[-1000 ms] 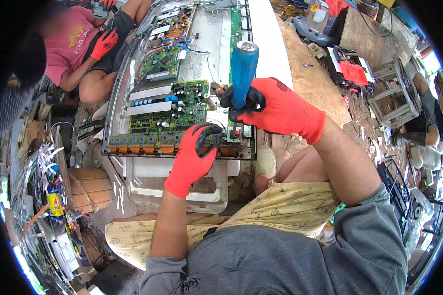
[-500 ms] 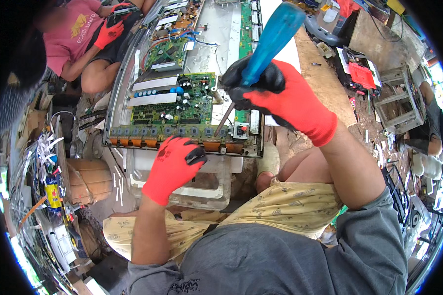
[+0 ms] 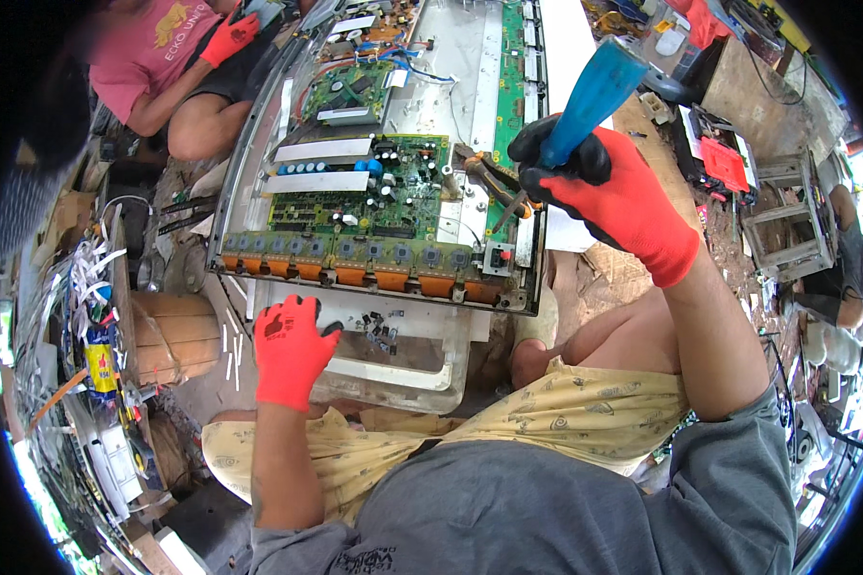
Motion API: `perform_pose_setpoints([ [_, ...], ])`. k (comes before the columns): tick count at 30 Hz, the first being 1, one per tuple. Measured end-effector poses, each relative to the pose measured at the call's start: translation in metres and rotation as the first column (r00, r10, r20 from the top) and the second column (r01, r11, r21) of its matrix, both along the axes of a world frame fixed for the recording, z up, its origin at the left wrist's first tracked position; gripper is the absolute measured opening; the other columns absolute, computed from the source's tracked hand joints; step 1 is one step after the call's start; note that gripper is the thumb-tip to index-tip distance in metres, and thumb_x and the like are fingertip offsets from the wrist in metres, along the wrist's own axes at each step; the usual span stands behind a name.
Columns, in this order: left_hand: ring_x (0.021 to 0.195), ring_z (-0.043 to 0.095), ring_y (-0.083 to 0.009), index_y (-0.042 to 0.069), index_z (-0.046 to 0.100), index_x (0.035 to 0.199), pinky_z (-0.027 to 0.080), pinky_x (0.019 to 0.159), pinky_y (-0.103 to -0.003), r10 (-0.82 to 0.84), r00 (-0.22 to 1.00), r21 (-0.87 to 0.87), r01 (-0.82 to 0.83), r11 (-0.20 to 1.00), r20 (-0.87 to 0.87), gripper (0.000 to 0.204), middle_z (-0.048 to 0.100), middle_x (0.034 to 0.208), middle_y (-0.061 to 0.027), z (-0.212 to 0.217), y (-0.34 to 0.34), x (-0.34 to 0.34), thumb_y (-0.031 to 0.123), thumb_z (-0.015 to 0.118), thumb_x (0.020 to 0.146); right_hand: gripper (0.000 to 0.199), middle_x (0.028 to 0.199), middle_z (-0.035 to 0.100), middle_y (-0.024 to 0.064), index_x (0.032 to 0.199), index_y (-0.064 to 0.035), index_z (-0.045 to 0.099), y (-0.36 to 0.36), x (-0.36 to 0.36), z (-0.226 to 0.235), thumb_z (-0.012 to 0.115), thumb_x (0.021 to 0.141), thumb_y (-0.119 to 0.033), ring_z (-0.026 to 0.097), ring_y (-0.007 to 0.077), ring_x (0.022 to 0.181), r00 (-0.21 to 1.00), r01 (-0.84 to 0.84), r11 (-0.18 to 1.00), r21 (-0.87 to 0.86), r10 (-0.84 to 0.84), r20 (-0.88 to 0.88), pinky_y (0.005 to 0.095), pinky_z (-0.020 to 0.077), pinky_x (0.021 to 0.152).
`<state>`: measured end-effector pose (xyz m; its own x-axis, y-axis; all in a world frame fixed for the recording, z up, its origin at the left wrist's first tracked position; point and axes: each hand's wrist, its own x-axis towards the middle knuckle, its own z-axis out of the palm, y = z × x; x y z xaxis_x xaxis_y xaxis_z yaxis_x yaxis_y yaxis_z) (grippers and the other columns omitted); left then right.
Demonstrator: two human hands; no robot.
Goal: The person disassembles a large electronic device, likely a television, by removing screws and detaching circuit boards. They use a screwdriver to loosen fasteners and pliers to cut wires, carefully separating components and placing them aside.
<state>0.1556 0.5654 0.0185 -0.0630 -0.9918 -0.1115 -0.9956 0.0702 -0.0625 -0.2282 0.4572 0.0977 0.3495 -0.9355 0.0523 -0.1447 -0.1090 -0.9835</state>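
My right hand (image 3: 614, 196), in a red glove with black fingers, grips a screwdriver by its large blue handle (image 3: 599, 91). The shaft slants down toward the right end of a flat-screen TV panel's near edge (image 3: 523, 297). Beside it, pliers (image 3: 491, 180) with orange and black handles lie on the panel. Along that edge runs a strip of chips and orange ribbon (image 3: 379, 278). My left hand (image 3: 292, 353), gloved alike, hangs empty just below the edge with its thumb apart. Small dark parts (image 3: 382, 331) lie close by on a pale plastic tray (image 3: 384, 379).
Green circuit boards (image 3: 412, 182) and wires cover the panel. A person (image 3: 163, 57) in a pink shirt and red gloves sits at the far left. A brown tub (image 3: 173, 335) stands left, a red and black toolbox (image 3: 719, 163) and wooden frame (image 3: 786, 225) at right.
My left hand has drawn back from the panel's edge, uncovering the small parts. My right hand appears farther right with the screwdriver, and the pliers now show. The view has shifted somewhat.
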Motion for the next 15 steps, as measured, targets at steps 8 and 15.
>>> perform_pose_setpoints([
  [8, 0.140, 0.041, -0.0393, 0.012, 0.047, 0.147, 0.027, 0.120, -0.049, -0.428, 0.700, -0.142, 0.429, 0.892, -0.571, 0.073, 0.048, 0.148, -0.0180, 0.010, -0.058, -0.104, 0.028, 0.076, 0.082, 0.030, 0.106, 0.066, 0.0017, 0.122, -0.0010, 0.061, -0.005, 0.009, 0.009, 0.065, 0.092, 0.000, 0.060, 0.0097, 0.096, 0.993, -0.017, 0.991, 0.135, 0.002, 0.114, 0.0270, 0.0509, 0.086],
  [15, 0.142, 0.037, -0.0410, 0.012, 0.045, 0.149, 0.021, 0.120, -0.058, -0.462, 0.766, -0.054, 0.493, 0.869, -0.448, 0.068, 0.049, 0.145, -0.0184, -0.036, -0.080, -0.125, 0.029, 0.068, 0.088, 0.040, 0.111, 0.066, 0.0036, 0.133, 0.0020, 0.056, -0.009, 0.005, -0.011, 0.064, 0.095, -0.007, 0.059, 0.0088, 0.096, 0.998, 0.053, 0.973, 0.224, -0.045, -0.043, 0.0246, 0.0503, 0.084],
])
